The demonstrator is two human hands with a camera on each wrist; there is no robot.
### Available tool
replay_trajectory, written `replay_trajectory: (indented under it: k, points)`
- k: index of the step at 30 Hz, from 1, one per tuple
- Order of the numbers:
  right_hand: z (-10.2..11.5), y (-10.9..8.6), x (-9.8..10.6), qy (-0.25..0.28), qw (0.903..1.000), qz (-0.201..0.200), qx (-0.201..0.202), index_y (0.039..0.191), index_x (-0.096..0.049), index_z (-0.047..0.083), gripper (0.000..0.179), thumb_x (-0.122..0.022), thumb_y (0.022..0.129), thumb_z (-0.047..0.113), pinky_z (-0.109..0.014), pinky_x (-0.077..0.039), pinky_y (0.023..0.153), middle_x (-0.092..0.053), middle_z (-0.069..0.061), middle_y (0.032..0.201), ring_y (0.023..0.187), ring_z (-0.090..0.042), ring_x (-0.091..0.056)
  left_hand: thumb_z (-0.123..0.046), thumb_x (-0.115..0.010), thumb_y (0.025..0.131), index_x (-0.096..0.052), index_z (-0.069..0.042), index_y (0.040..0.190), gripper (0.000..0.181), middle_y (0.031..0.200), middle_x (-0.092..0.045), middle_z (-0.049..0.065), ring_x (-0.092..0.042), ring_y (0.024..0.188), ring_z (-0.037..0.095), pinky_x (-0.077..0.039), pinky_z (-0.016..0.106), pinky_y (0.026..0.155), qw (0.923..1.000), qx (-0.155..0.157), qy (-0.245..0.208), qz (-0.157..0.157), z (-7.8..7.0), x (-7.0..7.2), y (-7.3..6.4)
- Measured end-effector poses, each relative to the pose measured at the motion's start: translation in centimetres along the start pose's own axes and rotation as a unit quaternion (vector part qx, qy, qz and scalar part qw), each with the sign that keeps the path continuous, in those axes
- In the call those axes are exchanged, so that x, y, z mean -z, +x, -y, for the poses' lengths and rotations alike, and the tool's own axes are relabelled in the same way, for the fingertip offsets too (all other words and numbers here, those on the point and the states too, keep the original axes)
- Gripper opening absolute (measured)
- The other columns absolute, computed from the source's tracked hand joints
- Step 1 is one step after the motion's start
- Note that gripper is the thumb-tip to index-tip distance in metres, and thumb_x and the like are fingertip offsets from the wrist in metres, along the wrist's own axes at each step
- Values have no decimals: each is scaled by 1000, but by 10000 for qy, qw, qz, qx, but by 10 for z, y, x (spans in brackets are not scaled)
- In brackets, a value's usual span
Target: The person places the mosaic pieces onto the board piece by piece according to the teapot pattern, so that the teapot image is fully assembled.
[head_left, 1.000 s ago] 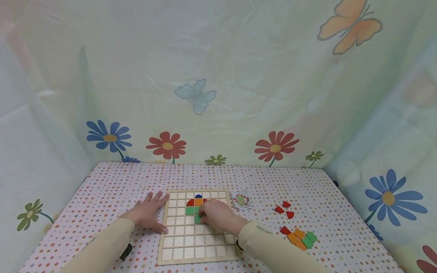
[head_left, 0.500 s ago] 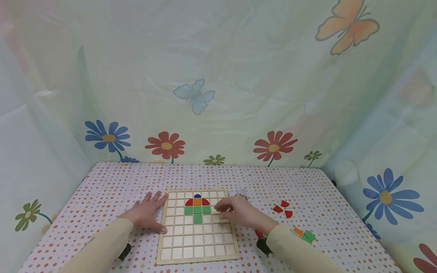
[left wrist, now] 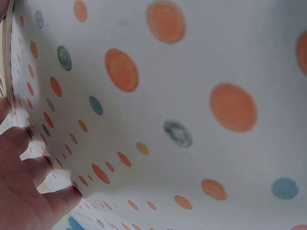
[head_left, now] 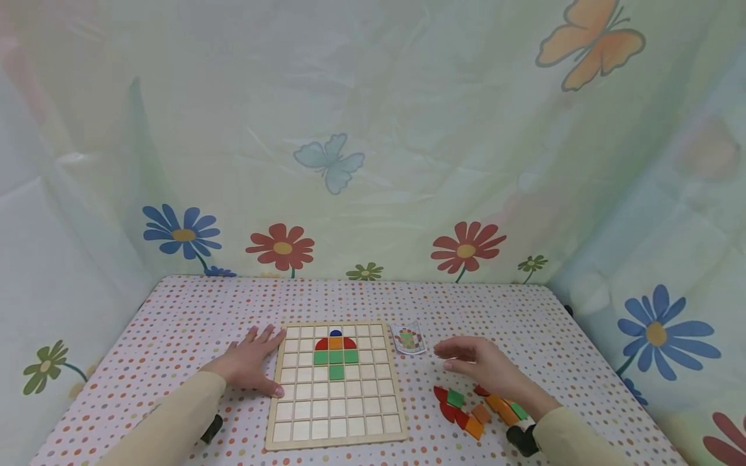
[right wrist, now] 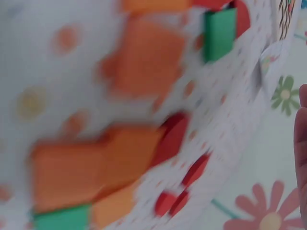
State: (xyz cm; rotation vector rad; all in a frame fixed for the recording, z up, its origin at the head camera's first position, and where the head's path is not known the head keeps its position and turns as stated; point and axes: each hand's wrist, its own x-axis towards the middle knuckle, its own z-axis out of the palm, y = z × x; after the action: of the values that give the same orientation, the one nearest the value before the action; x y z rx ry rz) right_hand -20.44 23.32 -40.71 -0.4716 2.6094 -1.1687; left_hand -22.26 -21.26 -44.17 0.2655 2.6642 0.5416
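A wooden grid board (head_left: pixel 337 446) lies on the table. Set in its cells are a blue half-round piece (head_left: pixel 335 333), an orange square (head_left: pixel 336 343), two red quarter-round pieces (head_left: pixel 322 344) and several green squares (head_left: pixel 336 372). My left hand (head_left: pixel 247 366) rests with spread fingers along the board's left edge, thumb on the frame. To the right of the board, my right hand (head_left: pixel 484 364) hovers above the table, fingers loosely bent, nothing visible between them. Below it lie loose red pieces (head_left: pixel 449 412), orange squares (head_left: pixel 480 413) and green squares (head_left: pixel 454 398).
A small printed card (head_left: pixel 408 339) with a coloured pattern lies beside the board's upper right corner. Three more red pieces (right wrist: pixel 178 201) show in the right wrist view. A flower-printed curtain (head_left: pixel 373 129) hangs behind the dotted table (head_left: pixel 215 298).
My right hand has left the board and moved right, past the card. The red and green pieces it covered on the board now show. My left hand has stayed put.
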Motion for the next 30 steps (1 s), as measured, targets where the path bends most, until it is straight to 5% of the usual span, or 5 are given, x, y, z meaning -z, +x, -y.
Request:
replay_trajectory:
  k: [14,30]
  points:
    - [-39,-40,11,-48,9963,-111,-848,121,-70,-1,30,-73,93,8,-33,-62,85,-75,-14,117,104,-26,-71,-45,-92,71,-28,-9,162,116,169,-15,26,-7,154,56,-12,79,116,10000,-75,-28,16,0,1,1]
    - [-69,-61,12,-1928,9807,272,-194,103,-78,33,20,-83,83,32,-27,-49,80,-62,11,103,97,-11,-50,-45,-92,71,-29,-8,161,116,169,-15,27,-7,154,57,-12,80,115,9999,-72,-9,79,0,2,-1]
